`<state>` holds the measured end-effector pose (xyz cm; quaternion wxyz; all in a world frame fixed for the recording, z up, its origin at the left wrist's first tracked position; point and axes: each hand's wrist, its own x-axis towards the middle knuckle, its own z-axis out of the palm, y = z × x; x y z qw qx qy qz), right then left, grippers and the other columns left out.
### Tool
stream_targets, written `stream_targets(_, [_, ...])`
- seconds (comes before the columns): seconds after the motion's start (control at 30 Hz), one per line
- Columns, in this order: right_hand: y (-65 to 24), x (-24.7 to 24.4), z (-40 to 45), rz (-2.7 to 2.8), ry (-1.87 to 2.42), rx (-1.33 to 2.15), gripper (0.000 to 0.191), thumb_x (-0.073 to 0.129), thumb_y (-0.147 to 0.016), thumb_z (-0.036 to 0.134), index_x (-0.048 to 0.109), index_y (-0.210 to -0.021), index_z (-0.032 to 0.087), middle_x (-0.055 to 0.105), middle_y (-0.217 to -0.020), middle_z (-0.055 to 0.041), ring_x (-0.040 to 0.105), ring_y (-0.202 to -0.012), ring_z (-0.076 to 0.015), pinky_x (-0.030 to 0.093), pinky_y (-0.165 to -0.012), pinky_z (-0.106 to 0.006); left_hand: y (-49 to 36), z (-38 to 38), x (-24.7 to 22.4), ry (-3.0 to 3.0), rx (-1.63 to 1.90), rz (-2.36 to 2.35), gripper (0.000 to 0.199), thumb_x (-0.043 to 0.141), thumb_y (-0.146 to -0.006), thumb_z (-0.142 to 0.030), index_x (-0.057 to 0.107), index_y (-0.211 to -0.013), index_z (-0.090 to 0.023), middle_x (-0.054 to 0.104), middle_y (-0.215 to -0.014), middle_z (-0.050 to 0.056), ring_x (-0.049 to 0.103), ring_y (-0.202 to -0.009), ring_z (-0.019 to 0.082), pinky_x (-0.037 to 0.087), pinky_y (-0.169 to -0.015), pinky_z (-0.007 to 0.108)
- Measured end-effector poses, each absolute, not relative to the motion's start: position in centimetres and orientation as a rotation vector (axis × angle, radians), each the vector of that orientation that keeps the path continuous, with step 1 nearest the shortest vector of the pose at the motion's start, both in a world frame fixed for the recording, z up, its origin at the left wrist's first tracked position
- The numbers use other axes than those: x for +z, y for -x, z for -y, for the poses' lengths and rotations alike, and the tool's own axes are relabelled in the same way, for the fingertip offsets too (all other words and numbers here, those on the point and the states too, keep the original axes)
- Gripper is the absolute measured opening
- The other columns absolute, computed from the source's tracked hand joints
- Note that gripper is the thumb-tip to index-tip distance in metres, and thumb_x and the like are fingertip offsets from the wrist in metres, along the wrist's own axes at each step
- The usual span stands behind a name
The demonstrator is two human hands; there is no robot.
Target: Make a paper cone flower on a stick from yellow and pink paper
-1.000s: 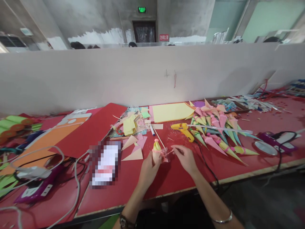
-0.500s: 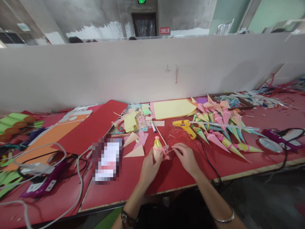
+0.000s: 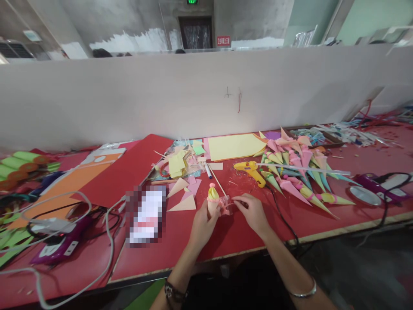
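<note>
My left hand [image 3: 204, 221] is closed around a small paper ice cream cone [image 3: 212, 200], held upright, with a yellow top, a pink trim and a pink ball at its tip. Beside that hand lies a clear plastic bag [image 3: 228, 206] with pink bits in it, close to its fingertips. My right hand [image 3: 253, 211] has thumb and forefinger pinched at the bag's right side. Something thin and pale seems to be between these fingers, too small to name. A yellow glue gun [image 3: 253, 171] rests on the table beyond my right hand.
Several finished paper cones [image 3: 300, 172] are heaped at the right. Paper scraps [image 3: 179, 165], a marker [image 3: 208, 171] and a thin stick [image 3: 218, 183] lie ahead. A blurred-out phone-like object [image 3: 146, 217] is at left, near white cables [image 3: 111, 241] and a purple power strip [image 3: 63, 245].
Both hands stay nearly in place, with the cone still in my left hand. The right fingertips shift very slightly; the rest of the scene moves only a little with the camera.
</note>
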<state>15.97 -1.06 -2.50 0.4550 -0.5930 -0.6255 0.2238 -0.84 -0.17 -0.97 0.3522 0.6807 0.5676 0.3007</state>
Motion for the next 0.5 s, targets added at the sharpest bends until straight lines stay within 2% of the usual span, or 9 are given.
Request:
stream_targets(0.1, [-16.02, -2.91, 0.88, 1.51, 1.449, 0.609, 0.019, 0.046, -0.077, 0.021, 0.063, -0.084, 0.017, 0.065, -0.08, -0.0073, 0.061, -0.072, -0.0175, 0.049, -0.067, -0.029, 0.88, 0.25, -1.02, -1.763, 0.792, -1.469, 0.029, 0.041, -0.078, -0.04, 0.051, -0.089, -0.015, 0.061, -0.071, 0.004, 0.055, -0.06, 0.016, 0.035, -0.053, 0.023])
stream_targets(0.33, [-16.04, -3.16, 0.94, 1.433, 1.398, 0.718, 0.009, 0.05, -0.072, 0.021, 0.058, -0.077, 0.017, 0.065, -0.071, -0.0037, 0.063, -0.068, -0.0168, 0.051, -0.064, -0.028, 0.78, 0.28, -0.81, -1.762, 0.827, -1.494, 0.026, 0.043, -0.077, -0.039, 0.052, -0.083, -0.015, 0.059, -0.066, 0.002, 0.054, -0.058, 0.016, 0.036, -0.052, 0.023])
stream_targets(0.5, [-16.28, -2.82, 1.06, 1.491, 1.375, 0.718, 0.019, 0.047, -0.077, 0.02, 0.062, -0.088, 0.017, 0.067, -0.087, -0.0072, 0.063, -0.082, -0.0186, 0.05, -0.075, -0.032, 0.66, 0.42, -0.47, -1.732, 0.819, -1.479, 0.025, 0.042, -0.078, -0.038, 0.052, -0.084, -0.015, 0.061, -0.069, 0.003, 0.055, -0.059, 0.016, 0.037, -0.053, 0.023])
